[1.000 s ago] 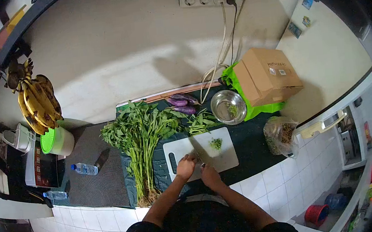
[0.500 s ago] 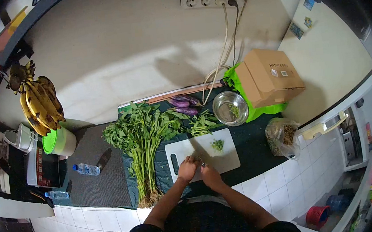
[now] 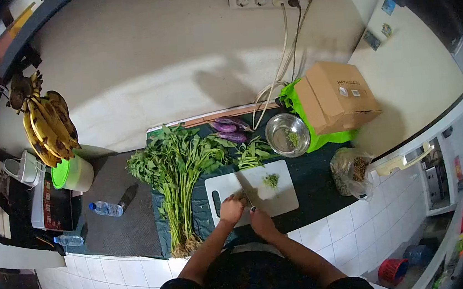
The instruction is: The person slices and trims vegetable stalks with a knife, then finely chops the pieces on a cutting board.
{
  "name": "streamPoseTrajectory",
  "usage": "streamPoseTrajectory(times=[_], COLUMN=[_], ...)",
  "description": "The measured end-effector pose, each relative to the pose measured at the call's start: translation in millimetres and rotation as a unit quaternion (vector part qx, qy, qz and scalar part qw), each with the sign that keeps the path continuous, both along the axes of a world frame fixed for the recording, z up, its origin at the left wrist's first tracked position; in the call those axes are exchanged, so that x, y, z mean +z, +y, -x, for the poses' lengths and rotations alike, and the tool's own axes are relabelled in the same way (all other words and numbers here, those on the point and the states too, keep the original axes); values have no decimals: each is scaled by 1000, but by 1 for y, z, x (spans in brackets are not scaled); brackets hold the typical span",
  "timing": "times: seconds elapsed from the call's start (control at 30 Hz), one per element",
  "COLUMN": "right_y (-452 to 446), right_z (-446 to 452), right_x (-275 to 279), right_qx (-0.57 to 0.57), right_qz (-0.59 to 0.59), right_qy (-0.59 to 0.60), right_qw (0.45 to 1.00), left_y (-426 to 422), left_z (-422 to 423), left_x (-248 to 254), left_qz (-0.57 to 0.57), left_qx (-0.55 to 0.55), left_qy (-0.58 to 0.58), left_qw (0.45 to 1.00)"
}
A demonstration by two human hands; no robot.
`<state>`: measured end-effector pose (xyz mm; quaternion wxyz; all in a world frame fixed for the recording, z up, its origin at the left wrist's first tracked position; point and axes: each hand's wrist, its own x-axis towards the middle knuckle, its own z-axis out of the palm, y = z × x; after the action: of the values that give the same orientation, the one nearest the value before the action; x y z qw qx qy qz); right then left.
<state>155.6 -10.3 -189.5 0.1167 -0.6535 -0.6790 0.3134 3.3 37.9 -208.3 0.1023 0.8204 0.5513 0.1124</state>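
My right hand (image 3: 263, 224) is closed around the handle of a knife (image 3: 248, 194), whose blade points away from me over the white cutting board (image 3: 284, 198). Close to the left side of the blade, my left hand (image 3: 231, 209) rests on the board with its fingers curled together; whatever lies under them is hidden. A small pile of chopped green pieces (image 3: 271, 181) sits on the board right of the blade. Just beyond the board are green pods or stems (image 3: 253, 153) and a metal bowl (image 3: 275, 133) with some green pieces inside.
Left of the board lies a big bunch of leafy greens (image 3: 182, 180) with roots toward me. Purple eggplants (image 3: 232, 137) lie at the wall. A cardboard box (image 3: 338, 98) and a plastic bag (image 3: 350, 175) stand right; a water bottle (image 3: 105, 209) and hanging bananas (image 3: 49, 128) are left.
The knife's blade has swung into clear view, now pointing away from me between my hands. My left hand has shifted slightly left. The chopped pile stays in place.
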Motion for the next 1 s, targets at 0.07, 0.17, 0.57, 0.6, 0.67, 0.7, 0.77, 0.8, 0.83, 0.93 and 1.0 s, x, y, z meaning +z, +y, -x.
streamPoseTrajectory(times=[0.07, 0.17, 0.57, 0.6, 0.67, 0.7, 0.77, 0.8, 0.83, 0.93, 1.0], right_y=[-5, 6, 0, 6, 10, 5, 1, -5, -10, -13, -6], right_z=[1, 4, -2, 1, 3, 5, 8, 8, 8, 11, 8], right_x=[-7, -4, 7, 0, -15, -16, -18, -1, 7, -7, -9], right_qx=[-20, -61, 63, 30, -2, -12, -15, -25, -35, -39, -16], right_qz=[15, 46, 37, 31, 22, -3, -28, 17, 63, 8, -17], right_qy=[-4, 10, -34, -16, 4, -13, -29, -23, -17, -67, -40], right_qw=[1000, 997, 997, 999, 1000, 1000, 999, 999, 997, 997, 999], left_y=[-1, -2, -1, -2, -2, -5, -5, -5, -6, -8, -8], left_z=[-3, -3, -3, -3, -3, -4, 1, 1, 1, -2, -4], left_x=[-2, 5, -2, 7, 11, 10, 5, 5, 5, 3, 2], left_qz=[6, 16, 24, 28, 29, 21, 12, 21, 30, 38, 35], left_qx=[1, 3, 8, 11, 14, 32, 56, 57, 58, 80, 98], left_qy=[20, -24, -30, -26, -21, -45, -69, -72, -76, -83, -89], left_qw=[1000, 1000, 999, 999, 999, 998, 996, 996, 995, 993, 991])
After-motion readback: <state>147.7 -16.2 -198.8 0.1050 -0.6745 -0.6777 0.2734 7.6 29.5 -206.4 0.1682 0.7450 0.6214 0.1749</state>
